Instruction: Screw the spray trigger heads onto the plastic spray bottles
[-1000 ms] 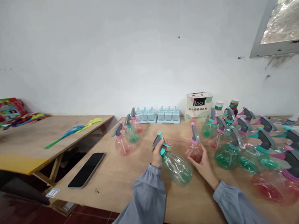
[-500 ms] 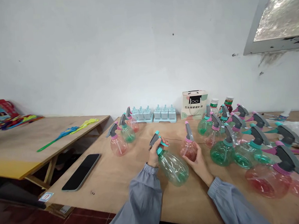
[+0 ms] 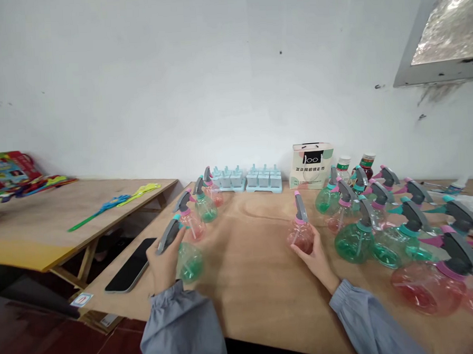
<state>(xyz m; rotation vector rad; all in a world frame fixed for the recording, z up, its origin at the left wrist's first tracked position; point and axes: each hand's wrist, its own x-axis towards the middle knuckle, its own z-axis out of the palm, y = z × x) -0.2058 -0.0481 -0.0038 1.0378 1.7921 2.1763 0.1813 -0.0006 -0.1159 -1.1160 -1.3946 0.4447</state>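
My left hand (image 3: 165, 257) is closed round the neck of a green spray bottle (image 3: 191, 263) with a grey and teal trigger head. That bottle stands about upright at the left of the table, in front of a pink spray bottle (image 3: 192, 225). Behind those are another green spray bottle (image 3: 205, 207) and a second pink one (image 3: 214, 193), in a row. Nearer the middle, my right hand (image 3: 315, 254) grips the side of a pink spray bottle (image 3: 301, 236) with a grey and pink head, thumb in front and fingers behind.
Several green and pink spray bottles (image 3: 354, 242) crowd the right side. Pale blue popsicle moulds (image 3: 263, 180), a paper bag (image 3: 311, 168) and capped bottles (image 3: 366, 163) line the wall. A phone (image 3: 131, 267) lies at the left edge. Another table (image 3: 103, 200) holds colourful items.
My left hand has carried the green spray bottle left, from the middle to beside the left row, and turned it from tilted to nearly upright. My right hand keeps its grip on the pink one.
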